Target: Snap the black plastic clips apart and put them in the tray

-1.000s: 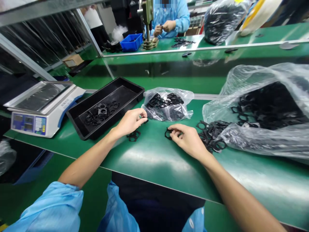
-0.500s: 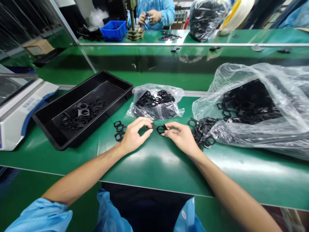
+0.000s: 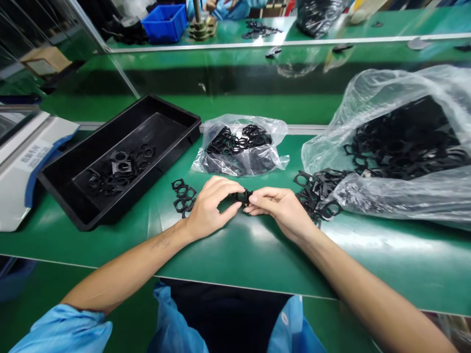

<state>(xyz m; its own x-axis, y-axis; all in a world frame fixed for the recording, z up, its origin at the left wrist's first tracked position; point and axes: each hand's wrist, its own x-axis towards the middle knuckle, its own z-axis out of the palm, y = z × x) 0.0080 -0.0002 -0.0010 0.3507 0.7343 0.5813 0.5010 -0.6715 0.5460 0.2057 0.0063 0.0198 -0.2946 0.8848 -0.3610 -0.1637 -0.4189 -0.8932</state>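
Note:
Between my hands, above the green table, is a small black plastic ring-shaped part (image 3: pixel 243 197). My right hand (image 3: pixel 281 208) pinches its right side between thumb and fingers. At its left side my left hand (image 3: pixel 215 203) is closed in a pinch, thumb below and fingertips above; whether a second small piece sits there I cannot make out. Several similar black ring parts (image 3: pixel 182 196) lie on the table left of my left hand. Right of my right hand, a loose pile of black parts (image 3: pixel 318 191) spills from a large clear plastic bag (image 3: pixel 386 196).
A black tray (image 3: pixel 180 110) with several black parts stands at the left, beside a white and blue device (image 3: pixel 47 142). A smaller clear bag (image 3: pixel 239 164) of black parts lies behind my hands. Beyond the divider are a blue bin (image 3: pixel 165 24) and a co-worker's blue sleeves (image 3: pixel 231 9).
My left hand has come right to meet the ring part, closing the gap between my hands. The ring part has turned in my right fingers. The view has tilted down.

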